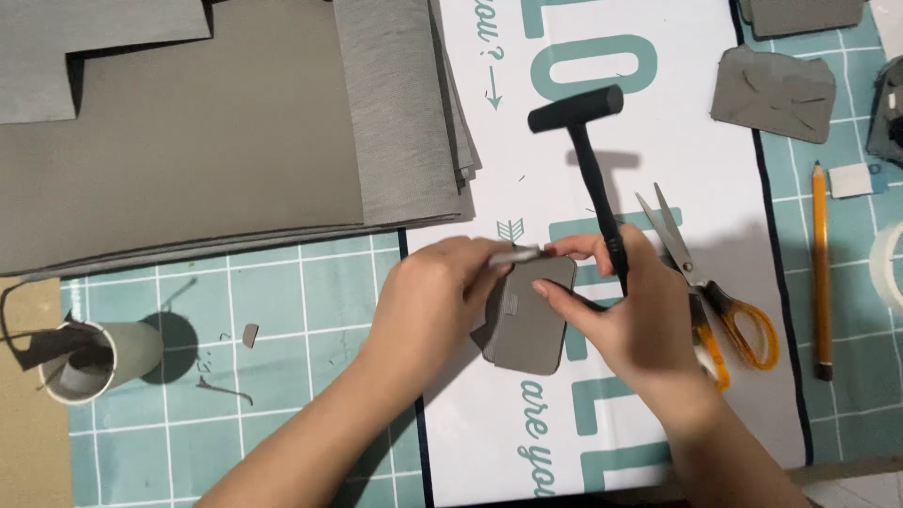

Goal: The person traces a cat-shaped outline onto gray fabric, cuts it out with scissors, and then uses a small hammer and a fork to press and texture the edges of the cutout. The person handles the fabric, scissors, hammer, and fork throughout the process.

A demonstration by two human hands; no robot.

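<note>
A small grey rectangular piece with rounded corners (529, 325) lies on the white printed sheet (658, 169) at centre. My left hand (428, 301) pinches its upper left edge, fingers closed on a thin flap. My right hand (625, 315) rests its thumb on the piece's right side and grips the black handle of a small black hammer (588, 141). The hammer's head points up and away from me, above the piece.
Large grey sheets (216, 132) are stacked at the upper left on a teal cutting mat (273, 376). Orange-handled scissors (715, 301) lie right of my right hand, a pencil (821, 273) further right. Cut grey pieces (773, 92) sit top right, a cup of scraps (94, 357) at left.
</note>
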